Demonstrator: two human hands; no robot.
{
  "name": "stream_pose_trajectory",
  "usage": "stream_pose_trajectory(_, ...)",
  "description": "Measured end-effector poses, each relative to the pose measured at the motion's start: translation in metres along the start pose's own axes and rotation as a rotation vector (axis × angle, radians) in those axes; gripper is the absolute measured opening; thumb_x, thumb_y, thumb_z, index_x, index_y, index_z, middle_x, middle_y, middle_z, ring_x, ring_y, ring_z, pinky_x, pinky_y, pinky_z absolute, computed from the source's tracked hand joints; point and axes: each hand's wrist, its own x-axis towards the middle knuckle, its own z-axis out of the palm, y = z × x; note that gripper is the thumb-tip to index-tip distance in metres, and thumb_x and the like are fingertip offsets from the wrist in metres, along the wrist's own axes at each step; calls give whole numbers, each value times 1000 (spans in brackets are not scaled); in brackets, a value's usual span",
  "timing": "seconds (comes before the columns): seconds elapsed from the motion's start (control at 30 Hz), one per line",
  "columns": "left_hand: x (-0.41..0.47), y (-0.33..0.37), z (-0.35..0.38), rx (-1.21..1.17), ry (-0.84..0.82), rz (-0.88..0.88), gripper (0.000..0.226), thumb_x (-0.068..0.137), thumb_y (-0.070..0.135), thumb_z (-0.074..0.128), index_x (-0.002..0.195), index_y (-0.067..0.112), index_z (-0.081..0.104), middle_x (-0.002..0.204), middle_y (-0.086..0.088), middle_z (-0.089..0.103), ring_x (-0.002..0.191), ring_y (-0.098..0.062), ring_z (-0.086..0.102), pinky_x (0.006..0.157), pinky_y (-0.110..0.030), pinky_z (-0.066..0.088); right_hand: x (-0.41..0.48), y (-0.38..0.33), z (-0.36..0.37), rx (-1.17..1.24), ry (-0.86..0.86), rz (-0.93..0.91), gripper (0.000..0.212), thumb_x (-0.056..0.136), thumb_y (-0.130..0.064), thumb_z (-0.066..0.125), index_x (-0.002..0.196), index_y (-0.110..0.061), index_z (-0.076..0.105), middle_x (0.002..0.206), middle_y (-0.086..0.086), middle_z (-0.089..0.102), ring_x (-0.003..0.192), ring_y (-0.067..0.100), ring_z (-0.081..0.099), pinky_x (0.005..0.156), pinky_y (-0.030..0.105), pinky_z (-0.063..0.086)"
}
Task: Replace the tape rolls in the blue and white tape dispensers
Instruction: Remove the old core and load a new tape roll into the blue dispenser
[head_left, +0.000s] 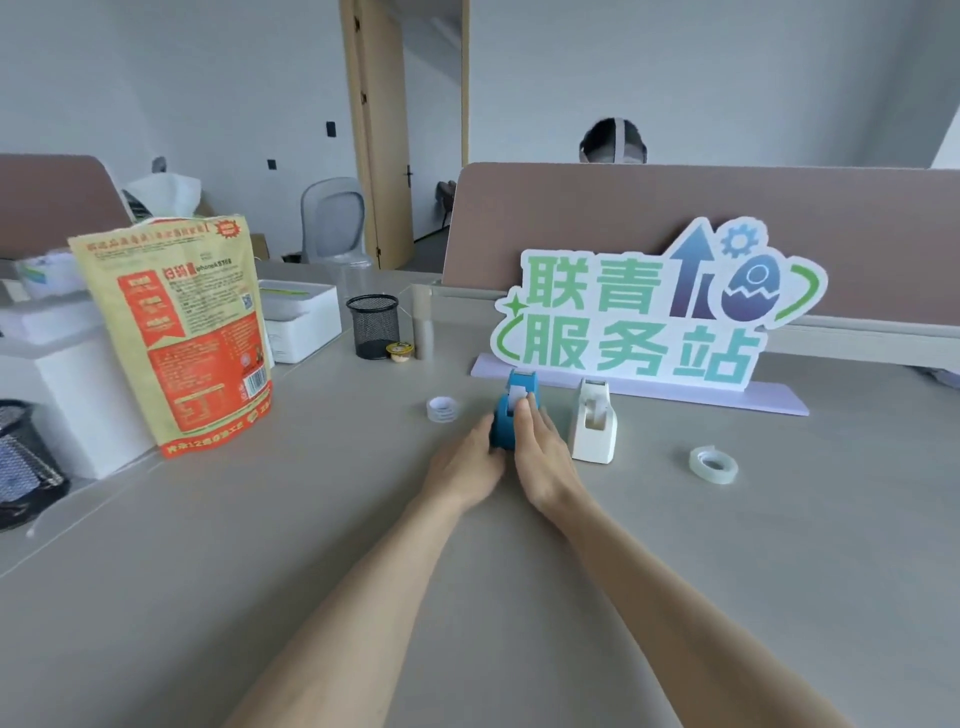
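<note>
Blue dispenser (503, 423) stands on the table (311, 519), its long axis pointing straight away from the person, cutter at the far end. White dispenser (592, 428) sits just right of it, parallel. Left hand (467, 462) grips its near left side, curled round the body. Right hand (543, 454) lies along its top, fingers (523, 418) straight and together, tips on the tape strip (517, 396). So the strip likely gets worked along that axis. One roll (442, 408) lies near its left, a clear roll (712, 464) well to its right.

Blue dispenser (501, 427), white dispenser (595, 434) stand upright between left roll (443, 409), right roll (713, 464).
</note>
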Motion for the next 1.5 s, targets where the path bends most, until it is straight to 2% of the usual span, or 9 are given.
stream_pose_trajectory(0.17,-10,-5,-3,-54,-5,14,40,79,25,43,114,43,49,113,16,67,105,-19,62,90,-40,50,-10,-2,-4,-59,24,2,60,99,-56,14,150,-30,32,158,-6,31,145,13,26,119,35,20)
stream_pose_trajectory(0.37,-52,-6,-10,-96,-69,48,73,67,18,35,137,39,43,137,17,55,127,-11,51,105,-35,42,-45,-7,-17,-152,-11,-29,50,103,-44,22,150,-30,33,156,-7,35,144,13,30,116,30,24)
stream_pose_trajectory(0.53,-88,-13,-9,-150,-80,88,73,65,18,36,133,41,47,134,23,55,129,-4,49,109,-33,39,-78,-8,-26,-162,28,-18,36,93,-27,43,125,-41,51,104,4,69,89,20,62,88,36,49)
stream_pose_trajectory(0.67,-120,-21,-8,-163,-102,179,58,78,10,44,130,33,55,132,20,58,126,1,49,108,-26,38,-95,-6,-28,-213,68,-67,27,79,-27,56,104,-36,50,99,2,71,92,26,67,86,41,54)
stream_pose_trajectory(0.8,-132,-24,-10,-164,-115,252,48,79,7,41,109,30,69,111,19,70,108,5,59,95,-16,43,-96,-7,-26,-276,94,-97,33,77,-43,67,100,-34,46,99,-2,69,91,24,66,84,38,53)
stream_pose_trajectory(0.93,-120,-21,-13,-381,179,94,29,83,2,40,76,22,60,78,7,68,68,-9,55,58,-15,40,-92,-5,-27,-304,81,-125,38,77,-43,68,103,-31,43,101,-1,66,92,26,63,84,38,51)
stream_pose_trajectory(1.07,-99,-24,-20,-570,276,40,21,83,5,46,97,17,57,100,3,61,89,-12,58,76,-27,50,-88,-6,-31,-387,38,-194,37,81,-39,66,105,-24,42,97,-3,59,88,30,58,75,34,46)
stream_pose_trajectory(1.23,-68,-16,-27,-574,-33,53,78,70,30,47,147,28,31,151,14,32,139,-5,28,113,-30,23,-88,-1,-33,-404,39,-268,36,81,-36,64,105,-22,41,81,-10,51,75,27,49,67,30,37)
stream_pose_trajectory(1.5,-61,-31,-34,-542,-72,83,70,65,21,60,134,23,49,133,5,56,121,-9,52,105,-29,39,-83,5,-34,-518,-77,-312,68,92,-28,46,150,-46,16,117,1,50,97,22,54,91,32,43)
